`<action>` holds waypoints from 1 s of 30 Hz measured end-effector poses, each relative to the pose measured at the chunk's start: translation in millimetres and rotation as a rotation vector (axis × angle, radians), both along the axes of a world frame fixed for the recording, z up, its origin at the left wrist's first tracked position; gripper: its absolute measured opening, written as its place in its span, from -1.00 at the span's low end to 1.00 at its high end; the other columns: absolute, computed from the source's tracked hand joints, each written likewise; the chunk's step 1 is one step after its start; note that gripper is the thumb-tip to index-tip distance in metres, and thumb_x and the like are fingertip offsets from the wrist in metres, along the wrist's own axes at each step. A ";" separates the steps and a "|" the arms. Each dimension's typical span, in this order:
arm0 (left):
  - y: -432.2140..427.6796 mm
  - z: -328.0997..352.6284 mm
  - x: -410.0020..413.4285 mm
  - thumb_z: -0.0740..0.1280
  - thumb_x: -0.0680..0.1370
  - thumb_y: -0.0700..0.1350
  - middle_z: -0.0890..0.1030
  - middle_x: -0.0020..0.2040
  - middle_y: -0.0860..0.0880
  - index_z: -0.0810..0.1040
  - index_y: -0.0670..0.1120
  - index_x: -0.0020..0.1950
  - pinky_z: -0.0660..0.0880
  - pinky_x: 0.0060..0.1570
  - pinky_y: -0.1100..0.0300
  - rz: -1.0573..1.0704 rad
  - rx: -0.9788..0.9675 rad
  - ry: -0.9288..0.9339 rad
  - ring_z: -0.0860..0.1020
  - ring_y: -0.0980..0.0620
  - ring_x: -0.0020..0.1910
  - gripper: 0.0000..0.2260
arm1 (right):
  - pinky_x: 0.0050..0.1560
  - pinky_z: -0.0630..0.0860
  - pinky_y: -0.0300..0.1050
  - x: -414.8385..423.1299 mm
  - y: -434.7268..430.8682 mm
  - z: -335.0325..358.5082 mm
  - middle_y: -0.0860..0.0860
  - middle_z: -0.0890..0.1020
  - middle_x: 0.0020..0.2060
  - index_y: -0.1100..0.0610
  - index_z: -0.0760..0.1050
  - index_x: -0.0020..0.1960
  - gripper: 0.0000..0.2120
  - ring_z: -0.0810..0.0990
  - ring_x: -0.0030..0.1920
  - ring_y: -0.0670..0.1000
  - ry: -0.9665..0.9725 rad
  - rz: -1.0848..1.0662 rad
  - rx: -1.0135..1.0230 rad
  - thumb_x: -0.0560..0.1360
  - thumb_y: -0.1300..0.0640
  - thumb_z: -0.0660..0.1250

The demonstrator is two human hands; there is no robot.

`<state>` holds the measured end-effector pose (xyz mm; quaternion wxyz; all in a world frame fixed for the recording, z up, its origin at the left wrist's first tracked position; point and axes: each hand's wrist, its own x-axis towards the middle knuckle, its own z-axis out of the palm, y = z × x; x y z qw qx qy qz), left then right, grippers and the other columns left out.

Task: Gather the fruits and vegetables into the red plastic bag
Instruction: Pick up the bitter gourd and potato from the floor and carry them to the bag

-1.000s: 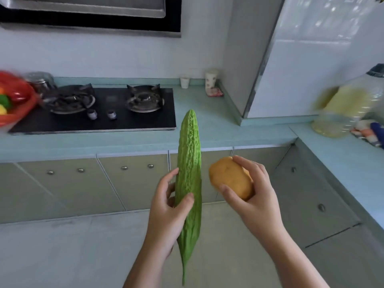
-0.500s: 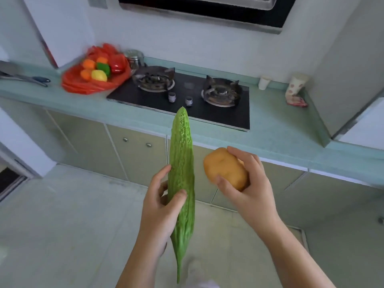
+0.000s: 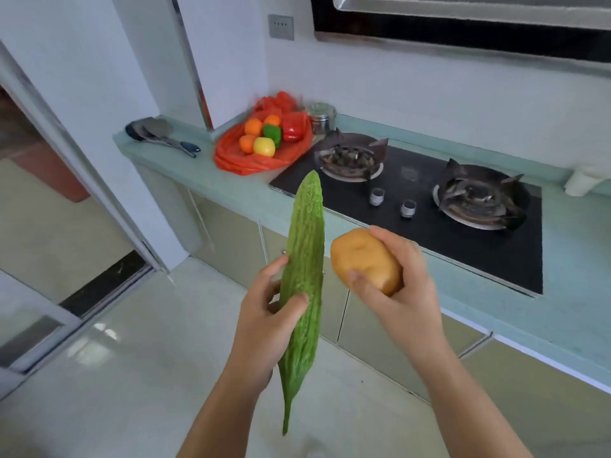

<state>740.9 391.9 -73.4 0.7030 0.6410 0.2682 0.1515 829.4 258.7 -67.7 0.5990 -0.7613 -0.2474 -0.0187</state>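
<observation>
Left hand [image 3: 264, 312]: gripping 1 bitter gourd [image 3: 302, 285] at mid-length, upright and slightly tilted, thin tail pointing down toward the floor.
Right hand [image 3: 401, 292]: closing around 1 potato [image 3: 365, 259], held just beside the gourd, the 2 items apart.
Red plastic bag [image 3: 251, 158]: lying open on the tabletop [image 3: 231, 183], left of the gas hob [image 3: 429, 206], well apart from both hands. It is holding 3 oranges [image 3: 253, 126], 1 yellow fruit [image 3: 264, 146], 1 green pepper [image 3: 273, 133] and 1 red pepper [image 3: 292, 129].
Metal canister [image 3: 321, 116]: standing just behind the bag.
Utensils [image 3: 158, 133]: lying at the tabletop's far left end.
</observation>
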 end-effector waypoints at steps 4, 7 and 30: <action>26.3 3.6 26.5 0.30 0.50 -0.30 0.62 -0.04 0.00 0.46 0.13 0.24 0.49 -0.36 0.32 0.046 0.008 -0.018 0.61 0.14 -0.24 -0.57 | -0.05 0.33 -0.52 35.0 31.8 0.4 -0.17 0.45 0.09 -0.25 0.37 0.09 -0.54 0.42 0.05 -0.32 0.000 0.029 0.019 0.26 0.04 0.39; 50.4 2.1 36.8 0.30 0.50 -0.31 0.62 -0.01 0.03 0.47 0.15 0.23 0.50 -0.35 0.31 0.093 -0.002 -0.012 0.62 0.14 -0.22 -0.57 | -0.05 0.34 -0.52 52.4 59.6 -3.8 -0.17 0.44 0.10 -0.26 0.36 0.09 -0.53 0.42 0.04 -0.33 0.016 0.071 0.009 0.28 0.06 0.44; 389.2 -14.8 127.4 0.29 0.49 -0.33 0.59 0.05 0.03 0.46 0.13 0.26 0.51 -0.35 0.28 0.111 -0.025 -0.062 0.62 0.15 -0.23 -0.54 | 0.01 0.30 -0.53 148.3 391.4 -9.8 -0.06 0.44 0.14 -0.23 0.35 0.12 -0.51 0.39 0.10 -0.28 0.003 0.051 -0.050 0.28 0.08 0.44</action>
